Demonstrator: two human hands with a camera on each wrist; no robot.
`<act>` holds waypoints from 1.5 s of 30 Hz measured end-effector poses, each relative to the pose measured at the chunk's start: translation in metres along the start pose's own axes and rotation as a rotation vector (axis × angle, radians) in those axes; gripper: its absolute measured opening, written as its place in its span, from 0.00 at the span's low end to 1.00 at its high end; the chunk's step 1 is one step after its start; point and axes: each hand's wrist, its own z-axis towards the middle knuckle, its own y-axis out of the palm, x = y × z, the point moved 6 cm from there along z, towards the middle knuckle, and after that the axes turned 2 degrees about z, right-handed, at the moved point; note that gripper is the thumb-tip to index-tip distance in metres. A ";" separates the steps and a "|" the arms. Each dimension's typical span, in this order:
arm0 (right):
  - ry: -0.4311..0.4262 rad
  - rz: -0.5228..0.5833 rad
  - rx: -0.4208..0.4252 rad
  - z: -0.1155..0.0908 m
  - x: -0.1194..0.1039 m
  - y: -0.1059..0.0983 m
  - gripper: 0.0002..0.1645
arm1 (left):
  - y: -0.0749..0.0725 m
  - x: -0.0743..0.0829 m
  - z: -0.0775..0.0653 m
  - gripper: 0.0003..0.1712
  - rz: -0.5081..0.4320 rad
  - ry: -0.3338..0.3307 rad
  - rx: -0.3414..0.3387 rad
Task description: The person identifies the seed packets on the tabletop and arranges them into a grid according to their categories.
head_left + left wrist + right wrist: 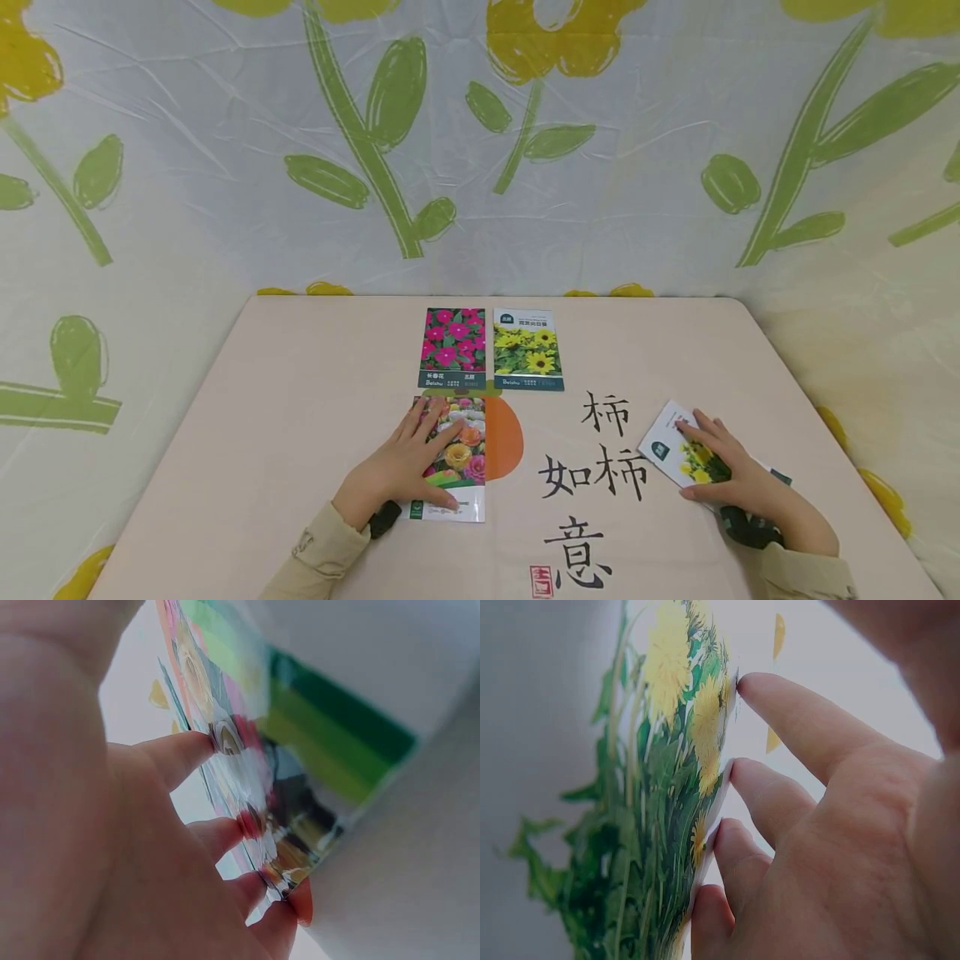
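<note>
My left hand (401,467) lies with spread fingers on a seed packet with multicoloured blooms (472,433). In the left wrist view, those fingertips (196,742) touch the packet's printed face near its edge. Farther right, my right hand (738,475) holds a white seed packet with yellow dandelion-like flowers (695,462), turned at an angle. Its thumb is at the near long edge and its fingers reach over toward the far one. Up close in the right wrist view, the fingertips (754,684) meet that packet's edge; the palm hides part of it in the head view.
Behind the left packet lie a pink-flower packet (455,348) and a yellow-flower packet (527,350), side by side. The pale tablecloth (285,400) bears black characters (592,479) and an orange print (506,437). A flower-patterned cloth (600,208) hangs beyond the table.
</note>
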 end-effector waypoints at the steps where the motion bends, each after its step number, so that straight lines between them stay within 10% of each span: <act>1: -0.003 0.001 0.000 0.000 0.000 0.000 0.56 | 0.000 0.000 0.000 0.64 -0.001 0.000 -0.001; 22: 0.017 -0.016 -0.025 0.001 -0.007 -0.003 0.57 | 0.003 -0.003 0.003 0.65 -0.049 -0.011 -0.029; 36: -0.141 -0.137 -0.025 -0.006 -0.015 -0.025 0.57 | 0.009 -0.007 0.005 0.65 -0.042 -0.003 -0.025; 45: -0.009 -0.161 -0.174 -0.007 -0.018 -0.029 0.59 | 0.009 -0.008 0.005 0.64 -0.066 -0.007 -0.031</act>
